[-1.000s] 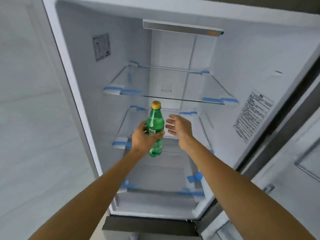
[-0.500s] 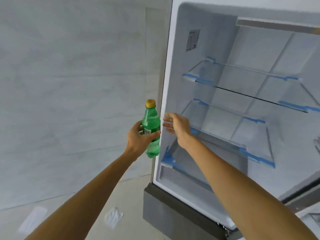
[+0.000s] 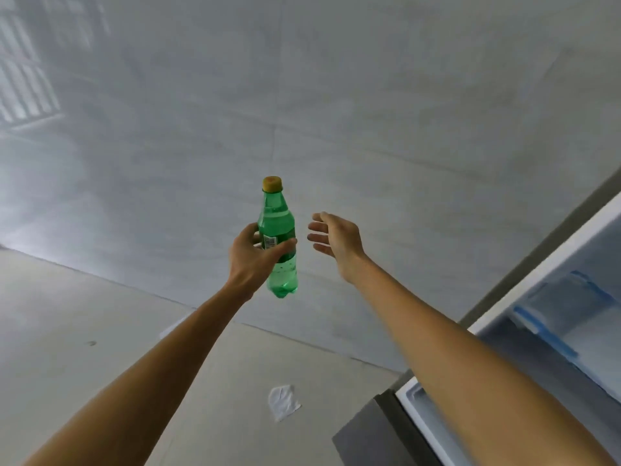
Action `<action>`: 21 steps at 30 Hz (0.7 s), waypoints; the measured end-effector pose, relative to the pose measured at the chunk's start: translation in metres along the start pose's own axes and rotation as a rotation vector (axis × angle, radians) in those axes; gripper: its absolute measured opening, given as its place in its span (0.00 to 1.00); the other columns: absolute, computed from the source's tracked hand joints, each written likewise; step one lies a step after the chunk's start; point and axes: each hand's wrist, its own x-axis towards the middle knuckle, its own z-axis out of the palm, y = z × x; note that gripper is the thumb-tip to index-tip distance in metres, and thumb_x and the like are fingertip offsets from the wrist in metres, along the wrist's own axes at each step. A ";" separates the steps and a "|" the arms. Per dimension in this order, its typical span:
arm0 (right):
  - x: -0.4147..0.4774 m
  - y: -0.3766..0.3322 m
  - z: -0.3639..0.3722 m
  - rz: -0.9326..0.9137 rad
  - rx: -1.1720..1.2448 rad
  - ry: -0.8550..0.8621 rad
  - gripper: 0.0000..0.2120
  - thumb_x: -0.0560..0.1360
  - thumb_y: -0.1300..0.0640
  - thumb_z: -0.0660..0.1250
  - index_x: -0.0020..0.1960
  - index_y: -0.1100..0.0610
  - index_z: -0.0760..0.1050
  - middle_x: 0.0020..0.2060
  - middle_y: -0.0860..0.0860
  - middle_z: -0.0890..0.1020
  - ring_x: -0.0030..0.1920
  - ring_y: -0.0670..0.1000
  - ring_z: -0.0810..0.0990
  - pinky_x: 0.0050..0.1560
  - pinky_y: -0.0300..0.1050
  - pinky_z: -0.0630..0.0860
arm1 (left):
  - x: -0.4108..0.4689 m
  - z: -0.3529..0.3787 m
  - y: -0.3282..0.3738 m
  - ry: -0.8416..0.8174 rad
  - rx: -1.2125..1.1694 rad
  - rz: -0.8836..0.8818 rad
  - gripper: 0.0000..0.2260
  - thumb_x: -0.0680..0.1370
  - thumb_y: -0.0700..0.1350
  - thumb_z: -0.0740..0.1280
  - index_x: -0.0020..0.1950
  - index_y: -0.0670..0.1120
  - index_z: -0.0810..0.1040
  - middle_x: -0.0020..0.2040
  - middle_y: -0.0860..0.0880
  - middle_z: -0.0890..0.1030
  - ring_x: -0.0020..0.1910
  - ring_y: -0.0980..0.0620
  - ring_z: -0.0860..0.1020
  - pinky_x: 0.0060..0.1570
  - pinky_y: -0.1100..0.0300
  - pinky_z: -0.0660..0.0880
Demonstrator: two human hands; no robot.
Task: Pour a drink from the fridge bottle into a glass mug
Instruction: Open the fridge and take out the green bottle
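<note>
- So, where's the bottle (image 3: 279, 223) rn?
- Mid-air, roughly upright, in front of the grey wall (image 3: 336, 95) and well to the left of the fridge (image 3: 571, 297). It's green plastic w/ the yellow cap (image 3: 272, 183) on. There's clear liquid up to approx. the shoulder and a small white label on the side.
- Who's got it?
- It's in the left hand (image 3: 250, 260). Fingers & thumb curl round the middle of the bottle, w/ the thumb across the front by the label. The base sticks out below the hand.
- And the right hand (image 3: 337, 240)?
- Just beside the bottle on its right, not touching it. The palm faces the bottle, and the fingers are spread & relaxed, holding nothing.
- What about the fridge?
- It's in the bottom-right corner of the view and stands open. The inside is white w/ a blue tape strip (image 3: 541, 327) on a shelf edge, but it's blurry there. A dark grey base (image 3: 369, 432) sits below.
- Anything else?
- A pale floor (image 3: 67, 331) runs under both forearms. A crumpled white scrap (image 3: 284, 401) lies on it, between the arms. A striped patch of light (image 3: 27, 89) shows top left on the wall.
</note>
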 end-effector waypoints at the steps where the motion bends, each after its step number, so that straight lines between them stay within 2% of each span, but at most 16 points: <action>1: 0.007 -0.002 0.021 -0.005 -0.010 -0.027 0.11 0.79 0.54 0.60 0.53 0.57 0.78 0.48 0.53 0.83 0.45 0.52 0.82 0.51 0.48 0.79 | 0.007 -0.018 -0.002 0.039 0.000 0.000 0.25 0.69 0.48 0.77 0.62 0.44 0.75 0.53 0.49 0.80 0.48 0.50 0.80 0.43 0.62 0.75; 4: 0.023 -0.008 0.083 -0.022 -0.029 -0.115 0.11 0.80 0.54 0.60 0.53 0.58 0.78 0.48 0.53 0.82 0.45 0.52 0.82 0.51 0.48 0.79 | 0.024 -0.071 -0.008 0.142 0.007 0.008 0.25 0.69 0.48 0.77 0.63 0.44 0.74 0.53 0.49 0.79 0.48 0.50 0.79 0.43 0.62 0.75; 11: 0.034 -0.011 0.216 -0.031 -0.041 -0.348 0.15 0.82 0.52 0.56 0.55 0.59 0.77 0.48 0.53 0.82 0.46 0.52 0.82 0.51 0.48 0.79 | 0.040 -0.183 -0.024 0.376 0.053 -0.035 0.27 0.70 0.48 0.76 0.66 0.42 0.73 0.60 0.44 0.79 0.51 0.48 0.79 0.53 0.51 0.77; 17: 0.035 -0.006 0.310 -0.016 -0.085 -0.574 0.14 0.82 0.52 0.57 0.55 0.58 0.78 0.49 0.53 0.82 0.46 0.52 0.82 0.50 0.47 0.79 | 0.042 -0.261 -0.038 0.603 0.059 -0.090 0.25 0.71 0.47 0.75 0.65 0.43 0.74 0.60 0.44 0.80 0.52 0.49 0.78 0.51 0.54 0.76; 21: 0.039 -0.005 0.370 -0.005 -0.099 -0.734 0.13 0.81 0.53 0.57 0.53 0.57 0.78 0.48 0.53 0.82 0.45 0.51 0.82 0.50 0.47 0.79 | 0.044 -0.306 -0.048 0.774 0.068 -0.124 0.24 0.70 0.48 0.76 0.63 0.43 0.76 0.57 0.46 0.81 0.53 0.49 0.78 0.54 0.52 0.78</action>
